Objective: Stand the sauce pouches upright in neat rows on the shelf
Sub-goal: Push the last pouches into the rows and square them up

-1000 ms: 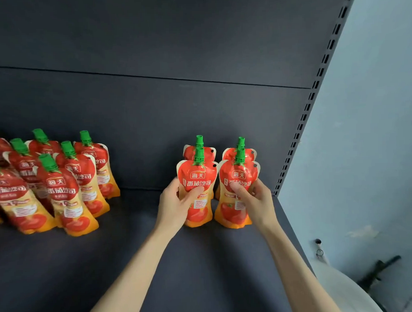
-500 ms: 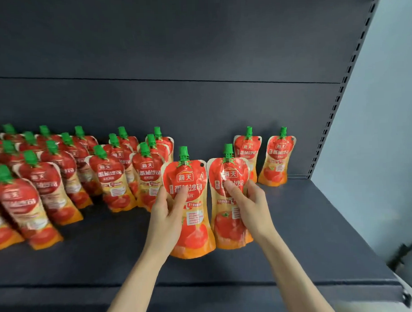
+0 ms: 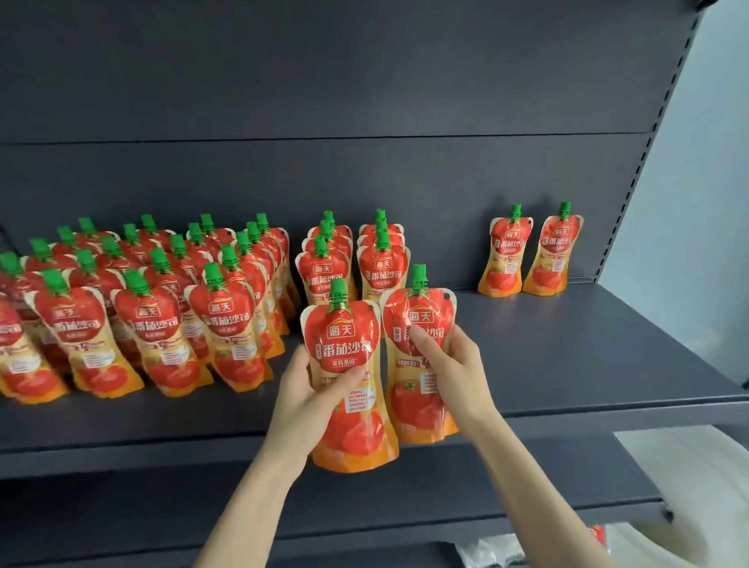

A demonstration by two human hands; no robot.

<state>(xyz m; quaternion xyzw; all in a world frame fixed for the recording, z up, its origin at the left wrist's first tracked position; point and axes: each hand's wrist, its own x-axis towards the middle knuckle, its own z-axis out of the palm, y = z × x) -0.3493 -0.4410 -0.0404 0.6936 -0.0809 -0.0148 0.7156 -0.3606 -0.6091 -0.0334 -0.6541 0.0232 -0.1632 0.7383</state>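
My left hand (image 3: pixel 313 396) grips a red tomato sauce pouch (image 3: pixel 345 340) with a green cap, held upright over the front edge of the dark shelf (image 3: pixel 579 361). My right hand (image 3: pixel 454 370) grips a second pouch (image 3: pixel 420 320) just to its right, also upright. Directly behind them stand two short rows of pouches (image 3: pixel 355 263). Several rows of pouches (image 3: pixel 152 300) fill the left part of the shelf. Two more pouches (image 3: pixel 529 253) stand against the back wall at the right.
The shelf's back panel (image 3: pixel 360 178) rises behind the pouches, with a slotted upright (image 3: pixel 629 198) at the right. A lower shelf (image 3: pixel 371 488) runs below the front edge. White plastic bags (image 3: pixel 689 485) lie at the lower right.
Both hands have drawn the two pouches back from the right rear of the shelf toward the front edge, and the view has widened to show the rows on the left.
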